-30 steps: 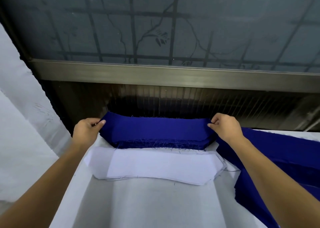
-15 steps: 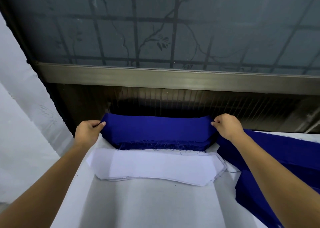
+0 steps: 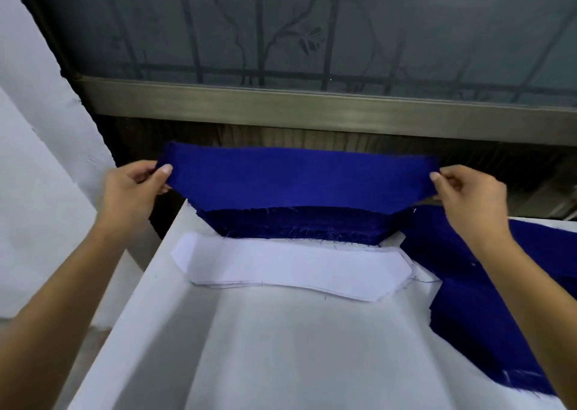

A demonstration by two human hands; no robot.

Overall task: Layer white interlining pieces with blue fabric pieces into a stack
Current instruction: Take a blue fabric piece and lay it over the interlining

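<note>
Matt blue woven cloth piece (image 3: 296, 181) with frayed edges, smooth white interlining (image 3: 293, 266), frosted glass window (image 3: 312, 29)

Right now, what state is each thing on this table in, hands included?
blue fabric piece: held in the air, stretched between both hands
left hand: pinches the piece's left end
right hand: pinches the piece's right end
blue fabric stack: lying flat, edges frayed
white interlining stack: lying flat, untouched
loose blue fabric: spread at the right
</note>
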